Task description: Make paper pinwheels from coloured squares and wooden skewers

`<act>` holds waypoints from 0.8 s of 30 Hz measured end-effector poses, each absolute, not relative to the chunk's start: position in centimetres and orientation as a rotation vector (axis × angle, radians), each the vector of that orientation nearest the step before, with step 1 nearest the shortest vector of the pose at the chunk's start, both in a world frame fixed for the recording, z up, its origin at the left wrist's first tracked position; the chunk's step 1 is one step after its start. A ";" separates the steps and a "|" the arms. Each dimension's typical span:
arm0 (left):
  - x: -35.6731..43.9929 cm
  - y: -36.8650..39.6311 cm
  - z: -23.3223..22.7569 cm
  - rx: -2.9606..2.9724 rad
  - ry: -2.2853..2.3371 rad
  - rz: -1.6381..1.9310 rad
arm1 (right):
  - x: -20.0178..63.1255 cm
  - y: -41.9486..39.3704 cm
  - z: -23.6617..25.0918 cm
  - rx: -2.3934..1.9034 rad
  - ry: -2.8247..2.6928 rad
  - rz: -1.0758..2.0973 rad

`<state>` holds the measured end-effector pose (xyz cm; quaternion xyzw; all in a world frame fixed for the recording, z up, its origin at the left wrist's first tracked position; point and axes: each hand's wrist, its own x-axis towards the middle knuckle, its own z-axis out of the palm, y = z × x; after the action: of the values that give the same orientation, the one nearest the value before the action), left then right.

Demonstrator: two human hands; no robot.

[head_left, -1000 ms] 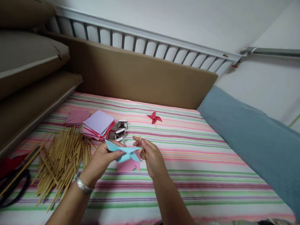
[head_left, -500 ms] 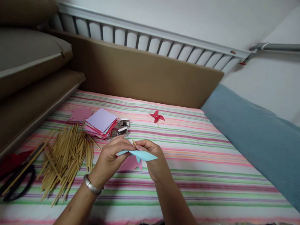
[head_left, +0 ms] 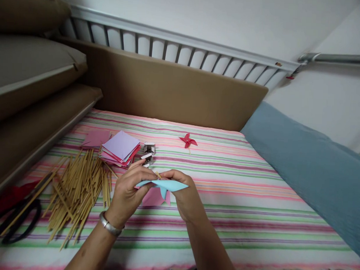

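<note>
A light blue paper pinwheel (head_left: 170, 185) is held over the striped cloth, its folded blades facing me. My left hand (head_left: 132, 185) pinches its left side between thumb and fingers, with one finger raised. My right hand (head_left: 184, 192) is closed behind the pinwheel, at a thin wooden stick (head_left: 158, 175) whose end pokes up between both hands. The right fingertips are partly hidden by the paper. Below the pinwheel, a pink paper piece (head_left: 154, 198) lies on the cloth. Beyond my left hand stand two small open boxes (head_left: 149, 148), their contents too small to name.
On the left lie a heap of wooden sticks (head_left: 77, 190), black-handled scissors (head_left: 23, 224) and a stack of coloured paper squares (head_left: 122, 144). A finished red pinwheel (head_left: 187, 140) rests farther back on the striped cloth (head_left: 254, 216). A brown board (head_left: 170, 87) borders the back.
Both hands and the blue pinwheel have shifted slightly left. One left finger has lifted away from the others, and the stick's end shows less above the paper.
</note>
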<state>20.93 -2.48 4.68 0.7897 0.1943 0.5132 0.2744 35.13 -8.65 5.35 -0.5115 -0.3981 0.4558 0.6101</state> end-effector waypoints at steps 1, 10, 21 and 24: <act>20.9 -2.5 4.7 2.114 0.530 1.379 | 35.1 -8.7 5.4 -1.190 -0.917 1.052; 21.0 -2.5 4.8 2.095 0.490 1.372 | 35.3 -8.7 5.1 -1.146 -0.935 1.060; 21.0 -2.6 4.7 2.055 0.542 1.323 | 35.3 -8.7 5.2 -1.196 -0.984 1.005; 21.0 -2.6 4.7 2.035 0.554 1.315 | 35.4 -8.8 5.1 -1.207 -0.988 1.007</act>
<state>20.97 -2.64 4.71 0.7751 0.2108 0.5008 0.3224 35.38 -8.76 5.09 -0.5204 -0.4261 0.4341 0.5993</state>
